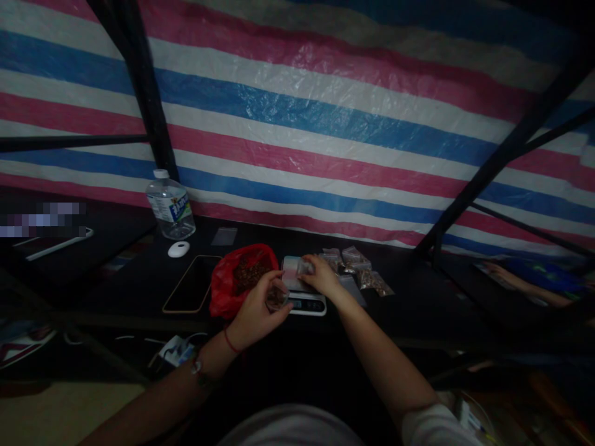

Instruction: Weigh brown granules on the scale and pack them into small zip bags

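My left hand [258, 313] is closed around a small clear packet [277, 297] holding brown bits, just left of a small digital scale [304, 291]. My right hand [320, 275] rests on the scale's platform with its fingers pinched on another small clear bag [304, 266]. A red plastic bag [237, 279] full of brown pieces lies open beside my left hand. Several filled clear packets [357, 266] lie on the dark table to the right of the scale.
A water bottle [170, 207], a white oval object [178, 249] and a dark phone [191, 284] sit at the left. An empty clear bag [224, 236] lies behind the red bag. A striped tarp [325, 111] hangs behind. Another person's arm [515, 282] shows at far right.
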Tool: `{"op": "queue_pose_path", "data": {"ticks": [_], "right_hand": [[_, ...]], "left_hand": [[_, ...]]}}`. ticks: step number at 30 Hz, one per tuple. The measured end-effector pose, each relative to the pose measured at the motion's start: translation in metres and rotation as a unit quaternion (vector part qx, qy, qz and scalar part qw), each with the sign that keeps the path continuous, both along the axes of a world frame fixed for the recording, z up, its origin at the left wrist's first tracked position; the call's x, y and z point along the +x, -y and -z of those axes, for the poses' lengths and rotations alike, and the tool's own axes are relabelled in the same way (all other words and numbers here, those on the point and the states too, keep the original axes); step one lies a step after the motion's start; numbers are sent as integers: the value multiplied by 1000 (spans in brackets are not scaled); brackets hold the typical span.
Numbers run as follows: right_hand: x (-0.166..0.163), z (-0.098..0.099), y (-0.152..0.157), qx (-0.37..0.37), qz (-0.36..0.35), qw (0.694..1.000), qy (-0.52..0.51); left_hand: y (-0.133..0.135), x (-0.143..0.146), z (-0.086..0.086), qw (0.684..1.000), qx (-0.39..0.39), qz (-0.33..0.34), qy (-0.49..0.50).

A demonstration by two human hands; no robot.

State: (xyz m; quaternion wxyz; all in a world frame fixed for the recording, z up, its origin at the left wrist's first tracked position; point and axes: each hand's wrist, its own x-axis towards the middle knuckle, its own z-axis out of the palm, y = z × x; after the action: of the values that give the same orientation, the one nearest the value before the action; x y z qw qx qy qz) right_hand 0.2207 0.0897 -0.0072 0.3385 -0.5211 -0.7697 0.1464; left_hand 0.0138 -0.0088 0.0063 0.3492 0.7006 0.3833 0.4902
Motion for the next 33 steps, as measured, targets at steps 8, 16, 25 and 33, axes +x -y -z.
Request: {"op": "queue_pose_path", "data": {"ticks": [8,16,25,33], "right_hand": [[-16,-51,85,31,-115,990,-75],[-21,-57,113,23,-206,978,26],[16,-78,108,72,-185,980,24],[10,-65,107,26,-236,971,-5]], "left_hand": [[-1,6,4,999,16,-44,-18],[8,15,14,996,-22,22,-80],[-21,-9,18,987,-91,96,88],[-13,-5,12,977,-130,168,14]]}}
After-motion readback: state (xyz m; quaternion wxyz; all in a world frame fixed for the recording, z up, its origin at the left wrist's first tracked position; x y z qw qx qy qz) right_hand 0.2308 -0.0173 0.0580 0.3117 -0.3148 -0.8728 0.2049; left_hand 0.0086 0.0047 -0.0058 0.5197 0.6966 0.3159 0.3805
